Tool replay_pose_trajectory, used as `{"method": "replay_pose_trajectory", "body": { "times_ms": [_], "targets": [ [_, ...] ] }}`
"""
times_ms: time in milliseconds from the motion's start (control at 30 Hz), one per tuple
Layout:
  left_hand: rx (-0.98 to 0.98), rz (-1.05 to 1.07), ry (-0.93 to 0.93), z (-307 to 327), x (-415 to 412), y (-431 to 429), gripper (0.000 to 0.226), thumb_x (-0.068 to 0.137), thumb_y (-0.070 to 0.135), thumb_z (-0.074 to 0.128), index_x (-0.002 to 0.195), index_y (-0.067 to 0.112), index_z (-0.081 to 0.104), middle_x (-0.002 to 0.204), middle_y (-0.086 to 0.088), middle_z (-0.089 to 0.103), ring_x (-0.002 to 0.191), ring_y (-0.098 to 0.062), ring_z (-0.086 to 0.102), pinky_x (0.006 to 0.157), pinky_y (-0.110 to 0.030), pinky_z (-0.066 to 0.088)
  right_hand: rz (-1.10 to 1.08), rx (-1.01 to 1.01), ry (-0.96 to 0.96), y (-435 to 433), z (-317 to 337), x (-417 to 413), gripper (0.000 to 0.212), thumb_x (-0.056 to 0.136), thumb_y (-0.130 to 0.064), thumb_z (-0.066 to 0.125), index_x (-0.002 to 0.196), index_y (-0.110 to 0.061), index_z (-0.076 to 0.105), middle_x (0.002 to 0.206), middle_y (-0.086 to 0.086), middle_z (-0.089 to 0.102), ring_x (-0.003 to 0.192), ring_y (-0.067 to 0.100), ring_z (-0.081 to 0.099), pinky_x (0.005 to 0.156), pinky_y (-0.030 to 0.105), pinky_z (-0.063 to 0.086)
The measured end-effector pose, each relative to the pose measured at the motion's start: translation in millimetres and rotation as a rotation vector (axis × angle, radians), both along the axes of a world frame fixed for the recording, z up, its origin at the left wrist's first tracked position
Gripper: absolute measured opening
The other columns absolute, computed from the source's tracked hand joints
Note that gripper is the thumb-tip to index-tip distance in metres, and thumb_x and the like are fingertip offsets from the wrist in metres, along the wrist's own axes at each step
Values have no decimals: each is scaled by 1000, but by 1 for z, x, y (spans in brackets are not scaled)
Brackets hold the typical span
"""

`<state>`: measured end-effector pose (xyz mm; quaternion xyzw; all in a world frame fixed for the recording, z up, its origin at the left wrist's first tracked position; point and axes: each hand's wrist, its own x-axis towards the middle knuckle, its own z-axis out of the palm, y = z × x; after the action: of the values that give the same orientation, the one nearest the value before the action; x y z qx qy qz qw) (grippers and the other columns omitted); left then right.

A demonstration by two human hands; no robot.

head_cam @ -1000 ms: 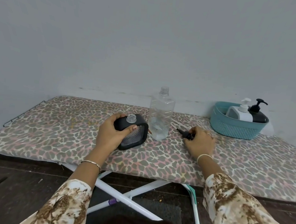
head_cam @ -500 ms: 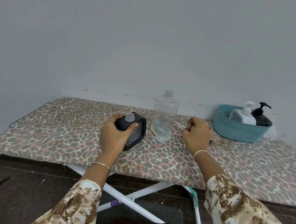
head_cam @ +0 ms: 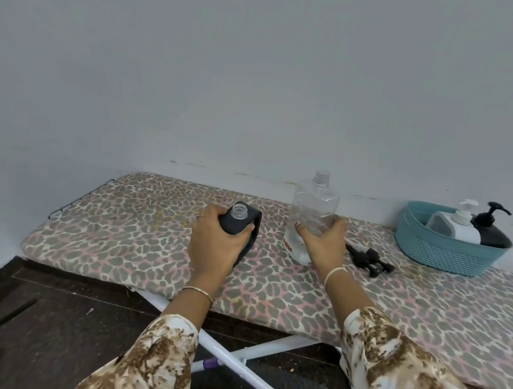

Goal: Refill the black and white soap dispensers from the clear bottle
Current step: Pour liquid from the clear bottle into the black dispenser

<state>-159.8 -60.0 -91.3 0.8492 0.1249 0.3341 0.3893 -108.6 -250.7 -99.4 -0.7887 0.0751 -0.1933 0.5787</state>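
Uncapped clear bottle (head_cam: pixel 315 206) stands upright beside the open-necked black dispenser (head_cam: pixel 233 225).

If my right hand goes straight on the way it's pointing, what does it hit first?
The clear bottle: it stands directly ahead of the right hand, whose thumb and fingers seem to curl round its lower part.

Both forearms are stretched forward, side by side and apart. The left hand (head_cam: pixel 216 243) is shown from the back. Its fingers are curled round the left side of the black dispenser (head_cam: pixel 239 225), and the thumb is pressed on its near face. The right hand (head_cam: pixel 322 244) is cupped round the lower part of the clear bottle (head_cam: pixel 315 206), with the thumb laid on the left side and the fingers curved round the right. A thin bangle (head_cam: pixel 197 292) is worn on the left wrist, a pale band (head_cam: pixel 335 272) on the right. Both forearms are partly covered by brown-and-white patterned sleeves (head_cam: pixel 152 356).
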Motion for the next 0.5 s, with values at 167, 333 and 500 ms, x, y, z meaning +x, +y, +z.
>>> {"method": "replay_pose_trajectory", "body": {
  "times_ms": [167, 333, 500],
  "targets": [
    [37, 1, 49, 1, 4, -3, 57, 67, 50, 78, 104, 20, 47, 102, 0, 58, 98, -22, 54, 69, -34, 47, 15, 98, 55, 3, -9, 17, 71, 63, -36, 88, 118, -18, 47, 118, 2, 59, 111, 23, 57, 100, 44, 47],
    [-18, -125, 84, -3, 12, 1, 61, 74, 51, 74, 111, 19, 38, 109, -4, 53, 102, -26, 53, 78, -43, 52, 11, -48, -45, 6, -5, 14, 51, 68, -33, 83, 108, -24, 53, 98, -6, 60, 93, 16, 60, 86, 39, 53],
    [-175, -262, 150, 1, 13, 2, 67, 80, 37, 74, 130, 16, 35, 124, -6, 52, 106, -23, 58, 75, -26, 47, 89, -414, -141, 6, 19, 7, 54, 75, -31, 75, 122, -25, 49, 100, -5, 62, 86, 17, 60, 68, 30, 52]
  ]
}}
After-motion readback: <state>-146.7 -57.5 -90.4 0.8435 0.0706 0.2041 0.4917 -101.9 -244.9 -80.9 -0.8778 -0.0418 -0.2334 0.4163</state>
